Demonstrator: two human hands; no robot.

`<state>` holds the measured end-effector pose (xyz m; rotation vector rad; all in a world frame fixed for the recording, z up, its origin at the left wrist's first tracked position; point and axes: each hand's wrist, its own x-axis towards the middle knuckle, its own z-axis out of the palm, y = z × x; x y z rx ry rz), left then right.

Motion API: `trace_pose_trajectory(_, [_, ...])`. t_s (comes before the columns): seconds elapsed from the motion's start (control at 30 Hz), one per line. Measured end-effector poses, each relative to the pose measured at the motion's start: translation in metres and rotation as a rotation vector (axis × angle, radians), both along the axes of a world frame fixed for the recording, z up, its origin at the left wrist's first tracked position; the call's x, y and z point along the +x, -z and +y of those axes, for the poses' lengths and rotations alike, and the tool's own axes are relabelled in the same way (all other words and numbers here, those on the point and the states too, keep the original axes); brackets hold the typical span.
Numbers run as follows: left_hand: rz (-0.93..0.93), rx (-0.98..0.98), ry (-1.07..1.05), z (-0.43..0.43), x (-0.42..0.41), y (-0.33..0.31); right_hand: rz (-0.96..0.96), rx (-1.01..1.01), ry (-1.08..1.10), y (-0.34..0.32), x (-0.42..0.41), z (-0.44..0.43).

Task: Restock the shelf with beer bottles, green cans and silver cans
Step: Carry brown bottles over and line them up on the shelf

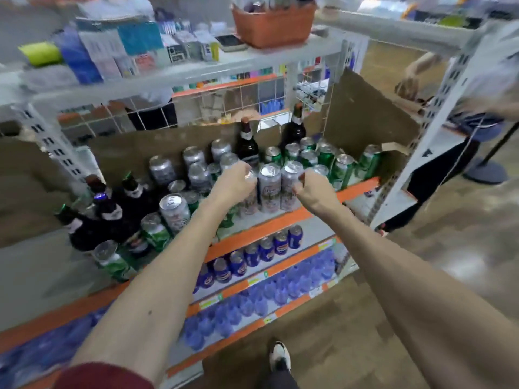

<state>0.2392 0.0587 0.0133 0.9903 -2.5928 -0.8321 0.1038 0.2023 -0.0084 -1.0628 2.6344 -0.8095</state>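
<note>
On the middle shelf point(283, 220) my left hand point(233, 183) grips the top of a silver can point(250, 203) at the shelf's front. My right hand point(311, 189) curls beside the right-most silver can point(290, 189) of the same front row, touching its side. A third silver can point(269, 189) stands between them. Several silver cans point(193, 164) stand behind on the left, green cans point(341, 169) cluster on the right, and two brown beer bottles point(248, 144) stand upright at the back. More beer bottles point(112, 217) and green cans point(156, 231) lie jumbled at the left.
A cardboard liner point(365, 116) walls the shelf's back and right side. Blue cans point(252, 254) fill the shelf below, blue water bottles point(252, 301) the lowest ones. An orange basket point(273, 23) sits on top. Another person point(477, 102) stands at the right, past the white upright point(421, 153).
</note>
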Motion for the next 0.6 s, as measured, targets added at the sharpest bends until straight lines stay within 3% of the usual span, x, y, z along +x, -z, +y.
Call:
trace_pose_trajectory(0.23, [-0.017, -0.014, -0.109, -0.063, -0.114, -0.009, 0.058, 0.015, 0.025, -0.025, -0.124, -0.049])
trace_pose_trajectory(0.6, [-0.047, 0.012, -0.408, -0.138, -0.186, 0.013, -0.009, 0.052, -0.048, -0.02, -0.239, -0.137])
